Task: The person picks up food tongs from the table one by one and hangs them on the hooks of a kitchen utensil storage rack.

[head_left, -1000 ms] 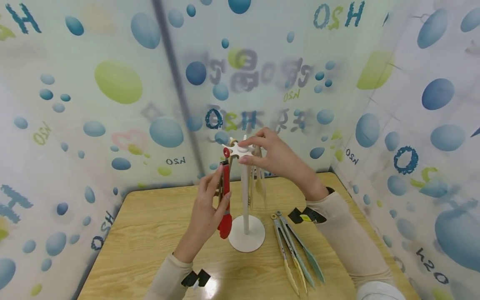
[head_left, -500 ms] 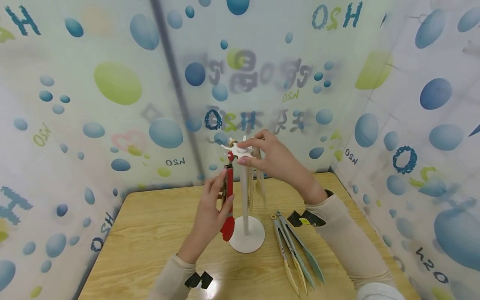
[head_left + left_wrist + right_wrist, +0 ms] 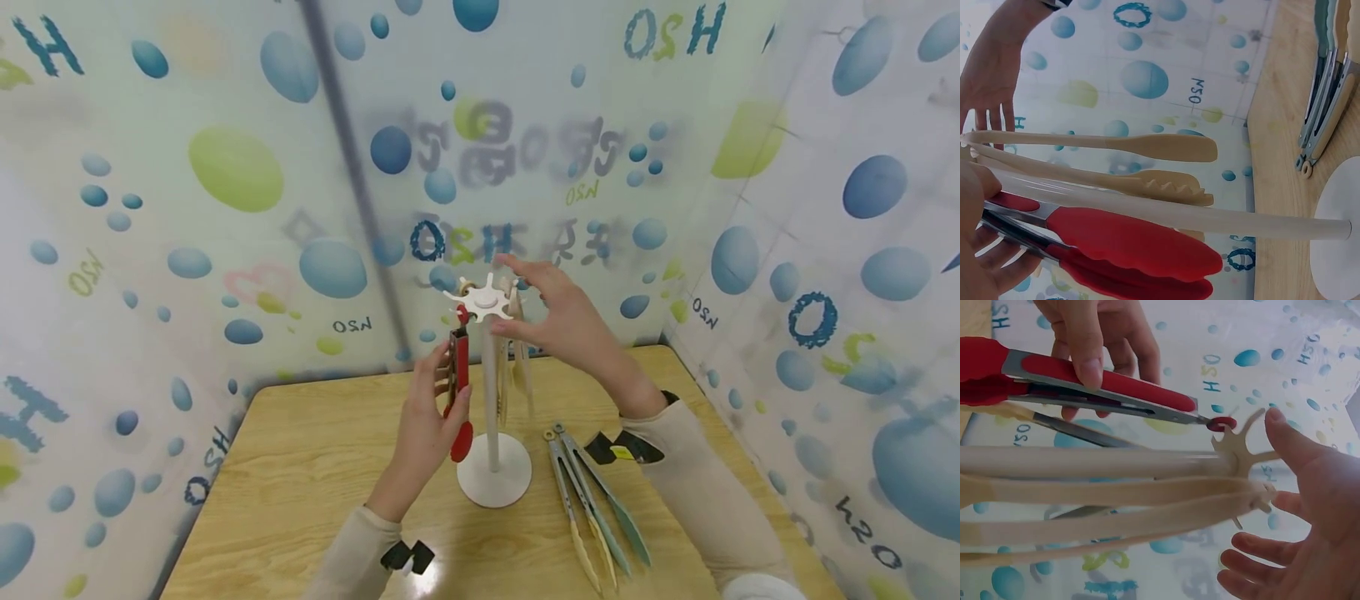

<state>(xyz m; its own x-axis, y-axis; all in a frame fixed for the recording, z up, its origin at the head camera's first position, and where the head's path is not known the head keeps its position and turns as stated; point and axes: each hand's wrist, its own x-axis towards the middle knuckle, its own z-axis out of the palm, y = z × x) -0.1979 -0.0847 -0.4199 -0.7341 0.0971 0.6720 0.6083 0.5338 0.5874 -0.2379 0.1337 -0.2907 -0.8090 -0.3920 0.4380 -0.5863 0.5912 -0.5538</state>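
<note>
Red-handled tongs point(image 3: 462, 358) hang by their red pull ring from a hook of the white rack top point(image 3: 486, 302). My left hand point(image 3: 431, 417) holds them with the thumb on the red handle point(image 3: 1110, 381) and the fingers behind it. Their red tips point(image 3: 1141, 244) point down, slightly parted. My right hand point(image 3: 566, 321) is spread beside the rack top, fingers and thumb apart, holding nothing. Beige utensils point(image 3: 1116, 515) hang on the hooks on the rack's other side, including one with a flat blade point(image 3: 1166, 147).
The rack's white pole point(image 3: 491, 392) rises from a round white base point(image 3: 493, 496) on the wooden table point(image 3: 322, 483). Right of the base lie tongs with yellow tips point(image 3: 583, 557) and tongs with green tips point(image 3: 633, 529). Bubble-printed curtains point(image 3: 240, 167) enclose the table.
The red tongs moved right onto the hook, and my left hand followed with them. My right hand, earlier touching the rack top, has let go and spread its fingers.
</note>
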